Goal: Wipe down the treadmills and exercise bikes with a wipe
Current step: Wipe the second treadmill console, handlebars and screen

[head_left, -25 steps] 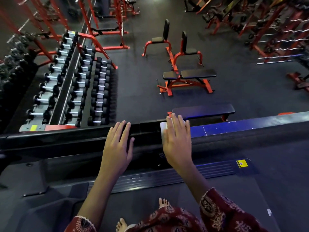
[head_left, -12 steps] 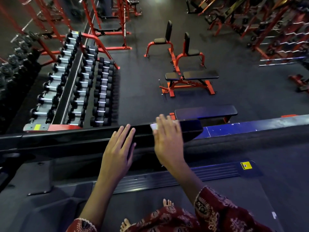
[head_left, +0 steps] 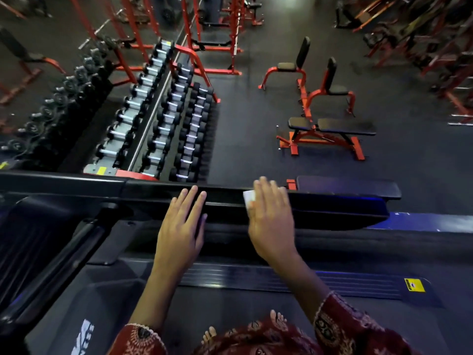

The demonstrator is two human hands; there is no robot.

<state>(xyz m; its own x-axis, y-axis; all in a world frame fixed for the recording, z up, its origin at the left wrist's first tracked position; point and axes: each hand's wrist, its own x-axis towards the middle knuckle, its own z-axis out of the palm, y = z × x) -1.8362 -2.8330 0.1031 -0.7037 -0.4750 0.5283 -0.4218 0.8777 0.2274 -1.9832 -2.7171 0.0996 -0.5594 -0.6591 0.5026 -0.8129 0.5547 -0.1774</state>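
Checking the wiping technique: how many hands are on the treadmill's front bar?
2. The left hand lies flat on the bar; the right hand, beside it, presses the wipe on it.

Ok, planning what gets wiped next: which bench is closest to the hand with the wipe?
The flat black bench just beyond the rail, beside the right hand pressing the wipe. The other benches stand farther out on the floor.

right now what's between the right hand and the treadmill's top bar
The white wipe, pressed flat under the right hand onto the top bar; the head view shows its corner.
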